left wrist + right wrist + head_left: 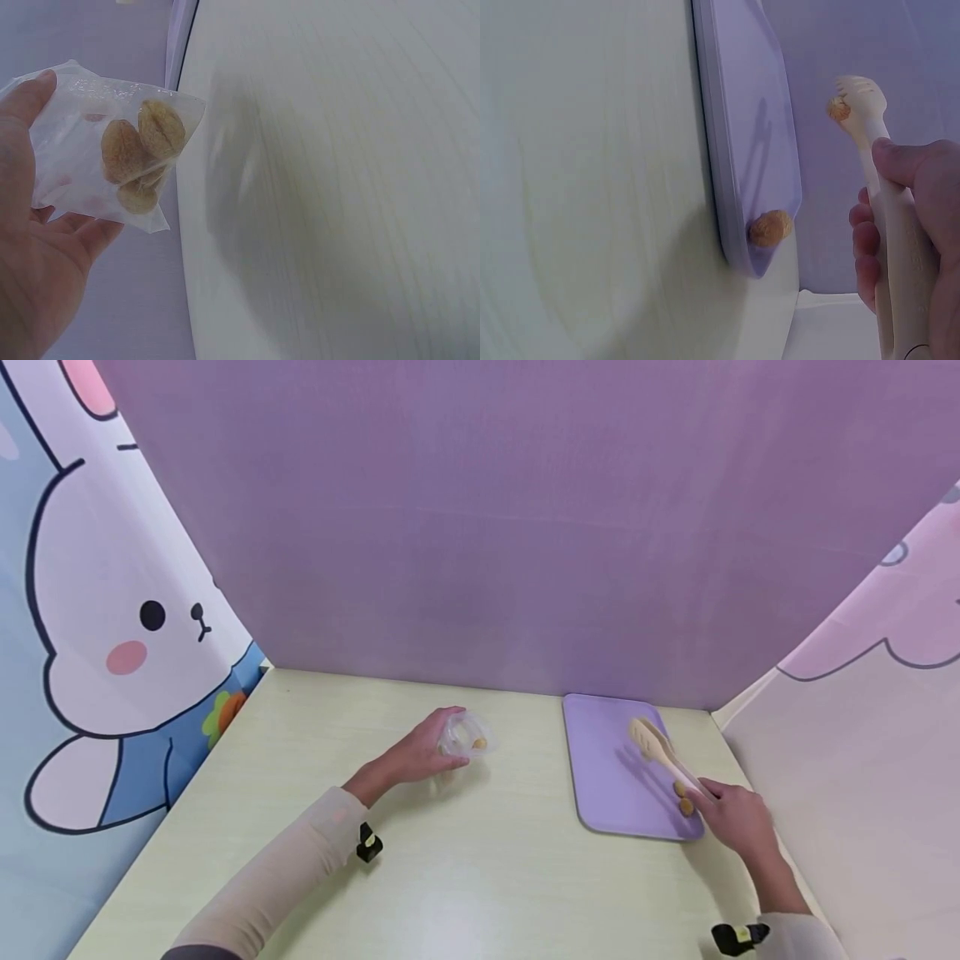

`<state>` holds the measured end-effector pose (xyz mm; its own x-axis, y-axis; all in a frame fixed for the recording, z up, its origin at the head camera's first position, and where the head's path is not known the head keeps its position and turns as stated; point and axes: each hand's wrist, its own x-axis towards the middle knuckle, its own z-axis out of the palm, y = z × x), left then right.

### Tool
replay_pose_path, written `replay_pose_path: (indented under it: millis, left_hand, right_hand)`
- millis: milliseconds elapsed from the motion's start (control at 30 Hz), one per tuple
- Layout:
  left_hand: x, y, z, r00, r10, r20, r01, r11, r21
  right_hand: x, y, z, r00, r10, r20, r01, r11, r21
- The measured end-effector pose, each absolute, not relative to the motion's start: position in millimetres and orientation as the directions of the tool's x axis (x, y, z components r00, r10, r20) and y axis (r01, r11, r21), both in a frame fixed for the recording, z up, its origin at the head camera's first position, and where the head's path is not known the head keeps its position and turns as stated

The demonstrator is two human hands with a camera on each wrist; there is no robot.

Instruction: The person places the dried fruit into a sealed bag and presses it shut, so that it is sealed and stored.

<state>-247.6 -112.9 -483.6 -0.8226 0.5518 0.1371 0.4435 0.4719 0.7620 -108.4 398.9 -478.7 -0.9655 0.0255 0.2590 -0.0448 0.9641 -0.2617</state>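
My left hand [422,752] holds a clear plastic bag [64,154] above the table, its thumb on one side and fingers on the other. Several walnuts [122,150] show through the bag's film. In my right hand [738,818] is a pair of cream-coloured tongs [904,262], gripped round the handles and raised over a purple tray [600,785]. The right wrist view shows a single walnut [838,109] pinched at the tongs' slotted tips. Two walnuts [771,228] lie together in the tray's near right corner, below the tongs' handles.
The pale wooden table [495,877] runs back to a purple wall panel [480,568]. Printed cloths close off the sides, with a cartoon rabbit [135,610] on the left. The tray lies close to the table's right edge.
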Motion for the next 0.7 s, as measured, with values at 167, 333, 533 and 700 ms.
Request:
replay_pose_path:
  millis: [167,333,533,700]
  left_hand:
    - [-247.3,-112.1,-483.2,-0.818,0.556,0.145,0.452,0.466,0.760]
    - [-246.4,-111.8,-482.3,-0.822,0.552,0.141,0.447,0.471,0.761]
    - [-246.3,-111.2,-481.7,-0.823,0.551,0.139,0.443,0.470,0.763]
    - [-246.9,-110.5,-481.3,-0.819,0.556,0.140,0.448,0.468,0.762]
  right_hand:
    - [-111.5,390.9,-476.7,-0.962,0.028,0.273,-0.055,0.955,-0.291]
    - [-114.2,384.6,-478.5,-0.946,-0.003,0.325,-0.108,0.946,-0.306]
    - [-119.2,375.0,-479.9,-0.936,-0.008,0.353,-0.136,0.931,-0.339]
    - [-124.0,366.1,-479.4,-0.926,-0.017,0.377,-0.157,0.926,-0.343]
